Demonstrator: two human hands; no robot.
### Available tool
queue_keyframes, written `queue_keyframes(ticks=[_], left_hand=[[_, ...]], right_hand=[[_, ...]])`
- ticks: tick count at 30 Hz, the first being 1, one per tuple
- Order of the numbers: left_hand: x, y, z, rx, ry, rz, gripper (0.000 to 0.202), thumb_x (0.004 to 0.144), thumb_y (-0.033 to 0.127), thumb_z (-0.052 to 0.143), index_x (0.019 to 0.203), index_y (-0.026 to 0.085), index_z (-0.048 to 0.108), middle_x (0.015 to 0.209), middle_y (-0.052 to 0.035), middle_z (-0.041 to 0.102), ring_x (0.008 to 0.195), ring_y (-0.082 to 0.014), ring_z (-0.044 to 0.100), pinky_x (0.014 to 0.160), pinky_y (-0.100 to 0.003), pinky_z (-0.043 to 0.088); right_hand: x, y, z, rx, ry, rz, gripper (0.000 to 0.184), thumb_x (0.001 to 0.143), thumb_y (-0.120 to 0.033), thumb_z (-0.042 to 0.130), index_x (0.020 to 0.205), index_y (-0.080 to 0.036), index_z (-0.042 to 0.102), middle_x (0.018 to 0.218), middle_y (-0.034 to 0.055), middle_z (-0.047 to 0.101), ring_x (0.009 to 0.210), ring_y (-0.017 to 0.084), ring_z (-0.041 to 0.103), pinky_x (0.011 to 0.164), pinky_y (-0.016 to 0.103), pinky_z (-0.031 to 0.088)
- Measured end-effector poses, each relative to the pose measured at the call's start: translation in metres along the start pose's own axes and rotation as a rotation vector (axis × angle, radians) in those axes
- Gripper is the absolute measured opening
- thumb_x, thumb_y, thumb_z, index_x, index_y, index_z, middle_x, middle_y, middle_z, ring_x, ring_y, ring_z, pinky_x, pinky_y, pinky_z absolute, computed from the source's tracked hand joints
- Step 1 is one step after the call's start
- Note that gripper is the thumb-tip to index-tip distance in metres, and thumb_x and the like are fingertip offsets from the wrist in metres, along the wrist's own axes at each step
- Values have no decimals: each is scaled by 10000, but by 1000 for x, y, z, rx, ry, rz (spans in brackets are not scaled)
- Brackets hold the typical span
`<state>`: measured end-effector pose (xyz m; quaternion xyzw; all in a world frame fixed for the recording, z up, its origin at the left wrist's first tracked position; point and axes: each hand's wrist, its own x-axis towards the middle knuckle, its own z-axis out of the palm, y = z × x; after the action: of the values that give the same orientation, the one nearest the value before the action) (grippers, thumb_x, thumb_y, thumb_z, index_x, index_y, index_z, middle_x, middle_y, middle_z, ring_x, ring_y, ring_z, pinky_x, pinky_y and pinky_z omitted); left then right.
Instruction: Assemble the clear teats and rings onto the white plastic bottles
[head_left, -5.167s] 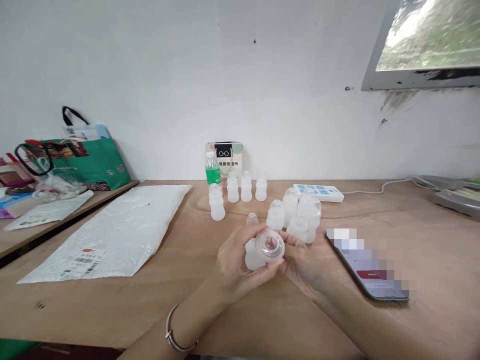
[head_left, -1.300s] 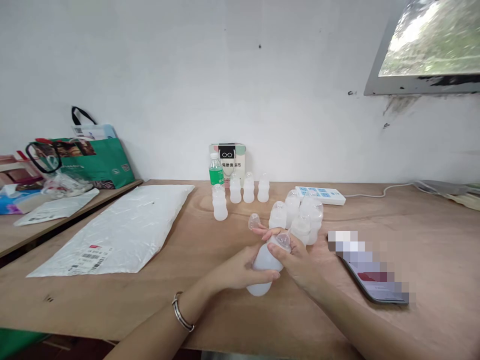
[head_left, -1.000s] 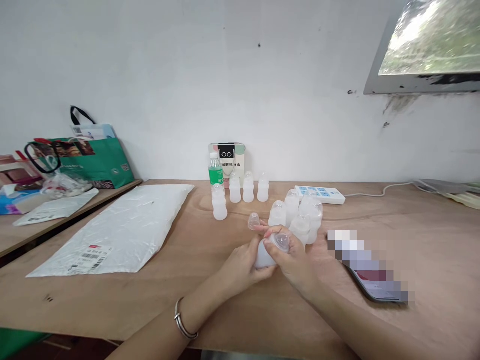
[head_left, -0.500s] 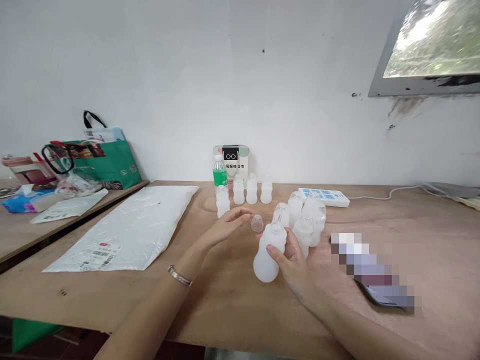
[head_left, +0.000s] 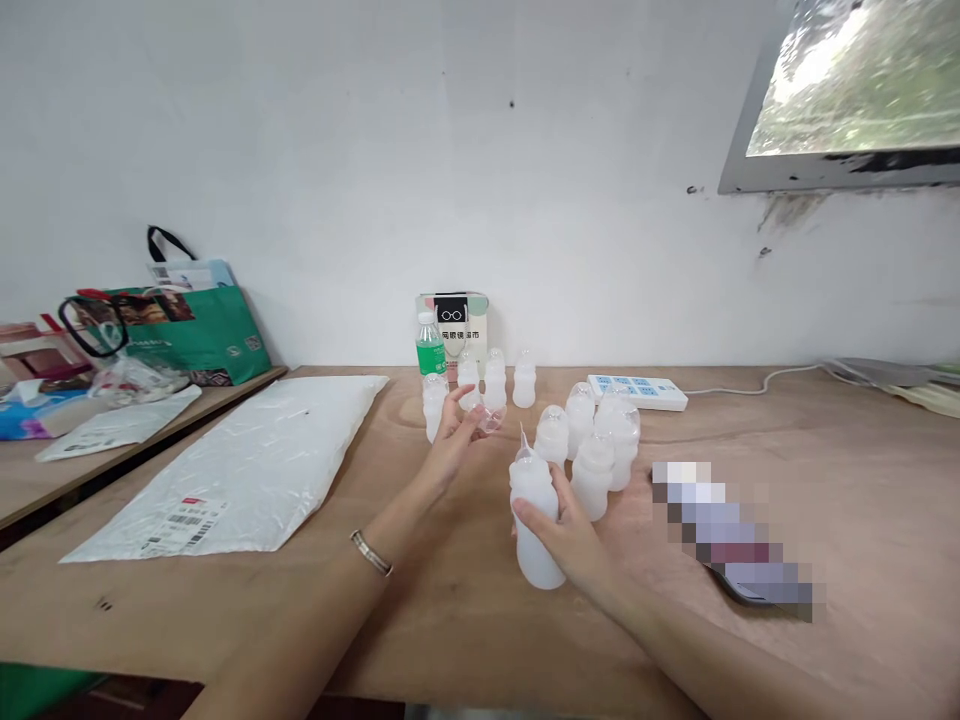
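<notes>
From where I stand, the relation that matters is between cap and tip: the clear, dome-shaped plastic cap (head_left: 491, 420) sits to the left of and beyond the clear, pointed tip (head_left: 525, 452) of the milky-white, waisted plastic bottle (head_left: 532, 488). The two are apart, with a bare stretch of brown wooden tabletop showing below them.

The left hand (head_left: 452, 436) pinches the cap between thumb and fingers; the blur keeps me from telling which way its mouth faces. The right hand (head_left: 576, 530) wraps the bottle's body from the right, thumb across the front. The bottle's long axis is nearly upright, its top leaning a little left, and I can't tell whether its base touches the wood. The right hand is the closer one to the tip.

As for containers, a cluster of similar frosted white bottles (head_left: 592, 475) stands just beyond the right hand, and a row of smaller-looking ones (head_left: 495, 380) stands farther back. Their cloudy walls hide whether they hold anything. A clear plastic bottle with a green label (head_left: 430, 355) stands before a pale paper bag printed with glasses (head_left: 472, 318).
</notes>
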<state>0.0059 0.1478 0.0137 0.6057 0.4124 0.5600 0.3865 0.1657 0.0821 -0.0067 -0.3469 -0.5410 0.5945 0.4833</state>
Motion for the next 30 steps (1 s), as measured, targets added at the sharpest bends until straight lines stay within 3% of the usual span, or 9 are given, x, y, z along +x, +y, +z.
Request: queue_keyframes(ticks=[2,4,9,13,17,24,30], left_hand=[[-12,18,1,-92,-69,82,461,883,423,459,1286,260,304,998,-38,612,938,-168,607,903,-354,433],[-25,28,4,-50,-146,130,439,857,416,520,1243,253,388,981,-38,606,926,-174,587,864,-330,444],[-40,20,11,91,-303,164,418,861,439,505,1235,253,477,1101,-68,571,957,-197,551,818,-307,450],[-44,4,18,23,-199,154,394,899,442,426,1234,242,475,985,-45,578,798,-150,547,703,-258,459],[-46,-2,22,-5,-125,164,372,882,430,469,1188,225,523,925,-33,577,710,-124,518,614,-221,439],[-46,1,17,41,-133,167,345,865,379,514,1168,219,560,984,-46,620,800,-155,567,660,-234,457],[-44,9,11,126,-158,162,362,871,385,499,1189,220,554,1047,-60,634,910,-196,587,771,-288,468]], right_hand=[[1,-1,1,-48,4,-8,300,726,-341,668,949,-255,486,678,-53,542,563,142,549,548,289,460],[3,-1,1,-100,-1,-8,303,728,-338,664,957,-250,487,668,-51,535,562,149,541,548,299,454],[4,1,-3,-178,-15,21,304,723,-334,659,948,-248,472,695,-42,539,592,166,546,570,321,445],[4,-2,-4,-186,9,38,306,699,-315,679,897,-245,457,714,-40,537,598,159,544,564,308,434],[5,-7,-5,-218,-47,103,312,715,-314,660,915,-229,436,729,-37,536,639,155,545,598,303,440],[8,-4,-4,-168,-44,118,371,709,-353,671,936,-235,403,791,-18,544,697,166,556,623,307,433],[8,-5,4,-107,-64,153,421,704,-371,670,960,-238,363,736,-33,540,557,147,534,555,310,428]])
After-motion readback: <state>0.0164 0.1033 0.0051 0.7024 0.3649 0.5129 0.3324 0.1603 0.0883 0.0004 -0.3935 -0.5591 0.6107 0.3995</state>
